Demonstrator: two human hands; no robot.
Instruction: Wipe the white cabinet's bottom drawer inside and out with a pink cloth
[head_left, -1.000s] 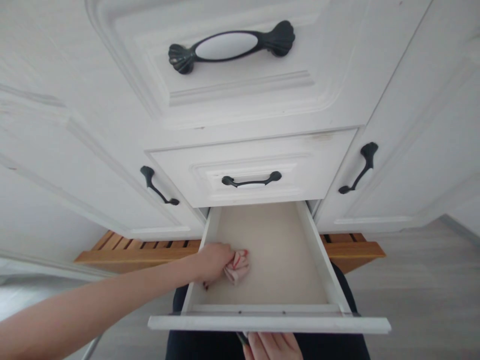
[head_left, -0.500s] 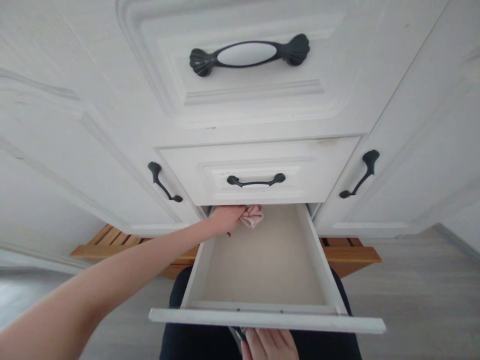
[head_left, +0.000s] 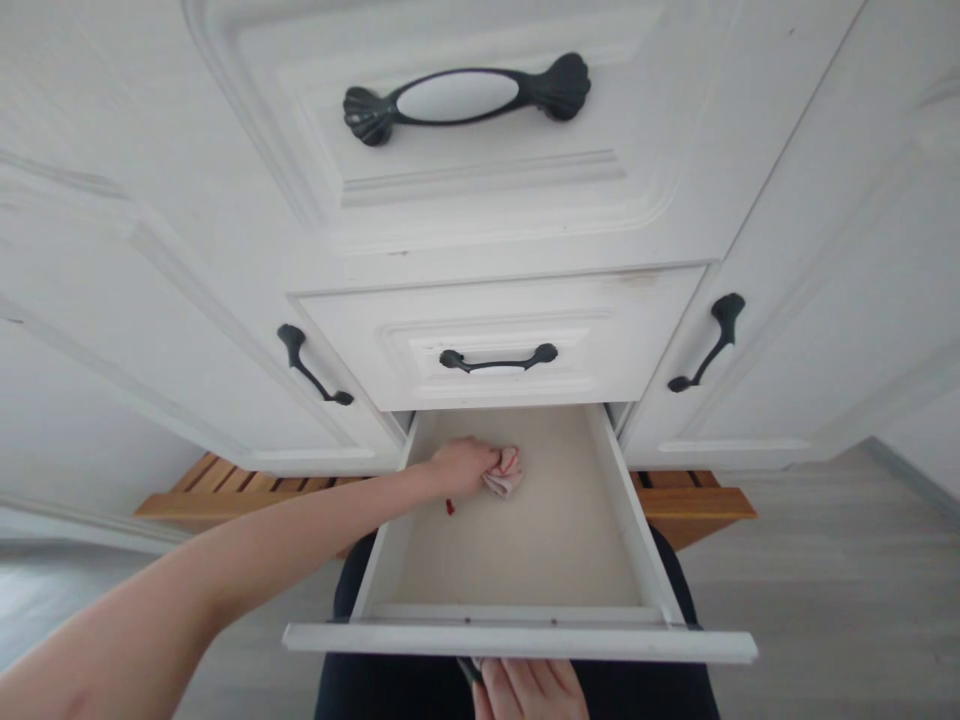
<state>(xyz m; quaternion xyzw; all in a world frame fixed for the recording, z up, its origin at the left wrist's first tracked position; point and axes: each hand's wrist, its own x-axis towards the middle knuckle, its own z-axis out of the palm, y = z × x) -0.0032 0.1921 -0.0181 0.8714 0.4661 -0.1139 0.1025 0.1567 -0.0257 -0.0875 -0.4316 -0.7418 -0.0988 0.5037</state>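
A white drawer (head_left: pixel 525 640) stands pulled out below the closed drawers, its pale floor showing. Inside it, toward the back left, my left hand (head_left: pixel 466 467) is closed on a bunched pink-and-white cloth (head_left: pixel 505 472). Something small and red (head_left: pixel 450 507) shows just below my left wrist. My right hand (head_left: pixel 529 688) is at the outer side of the drawer front, its fingers bent against the dark handle (head_left: pixel 471 670), which is mostly hidden.
Closed white drawers with dark handles (head_left: pixel 466 97) (head_left: pixel 499 360) rise above the open one. Cabinet doors with handles (head_left: pixel 311 368) (head_left: pixel 711 343) flank it. A slatted wooden stand (head_left: pixel 697 505) lies below, and my dark-clothed legs are under the drawer.
My left hand has moved with the cloth from the drawer's back edge toward its front. The whole view has shifted slightly. My right hand remains at the drawer front.
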